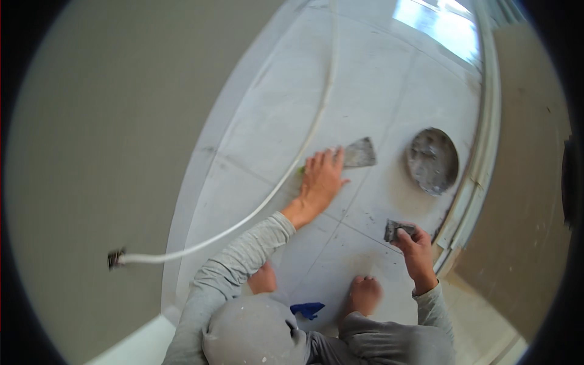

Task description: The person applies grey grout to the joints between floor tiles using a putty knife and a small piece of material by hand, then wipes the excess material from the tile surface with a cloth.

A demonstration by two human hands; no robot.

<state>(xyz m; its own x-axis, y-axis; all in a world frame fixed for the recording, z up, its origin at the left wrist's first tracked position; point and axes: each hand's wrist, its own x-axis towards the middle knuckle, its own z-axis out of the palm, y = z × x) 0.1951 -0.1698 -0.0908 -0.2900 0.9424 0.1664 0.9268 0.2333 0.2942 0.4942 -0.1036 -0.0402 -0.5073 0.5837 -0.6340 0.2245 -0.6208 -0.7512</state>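
My left hand [320, 184] reaches over a putty knife [362, 152] on the tiled floor. Its fingers are stretched across the handle, and the thumb stands apart. The blade, smeared grey, points right; a bit of green shows at the handle's other end, and the rest is hidden under my fingers. At the right, my right hand [415, 246] pinches a small, dark, rectangular scraper [395, 230] caked with grey paste, held above the floor. Beyond that hand is a round, shallow bowl [433, 161] with wet grey paste inside.
A white cable [267, 198] curves from a wall box [115, 258] across the floor, just left of my left hand. The grey wall [109, 121] rises at left; a pale door track [480, 176] runs along the right. A blue scrap [308, 310] lies between my bare feet [365, 296].
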